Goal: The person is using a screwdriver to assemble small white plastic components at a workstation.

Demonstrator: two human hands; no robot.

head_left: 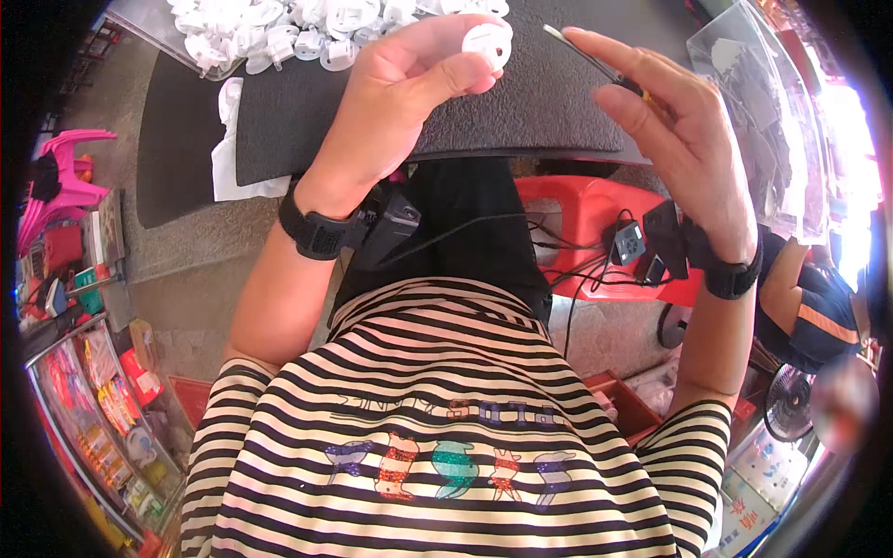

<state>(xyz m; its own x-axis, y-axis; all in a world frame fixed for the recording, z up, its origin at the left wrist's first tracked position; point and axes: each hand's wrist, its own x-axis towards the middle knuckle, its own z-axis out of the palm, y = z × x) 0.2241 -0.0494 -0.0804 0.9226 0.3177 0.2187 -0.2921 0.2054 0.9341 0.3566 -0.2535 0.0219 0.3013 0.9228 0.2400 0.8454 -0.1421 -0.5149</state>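
Left hand: pinched a white disc between thumb and fingers.
Disc spot: was at the left fingertips, above the dark mat.
Right hand: held a slim tool along its forefinger; thumb pressure could not be told.
Tool: pointed toward the disc, apart from it.
White parts: lay heaped beyond and left of the left grip.
Clear bin: stood right of the right grip, grey pieces inside.

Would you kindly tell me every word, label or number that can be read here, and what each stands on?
I only locate the texts, without copying wording.
Striped shirt: lettering across the front.
White panel, lower right: red characters.
Shelf packets, left: print too small to read.
White round piece: no text discernible.
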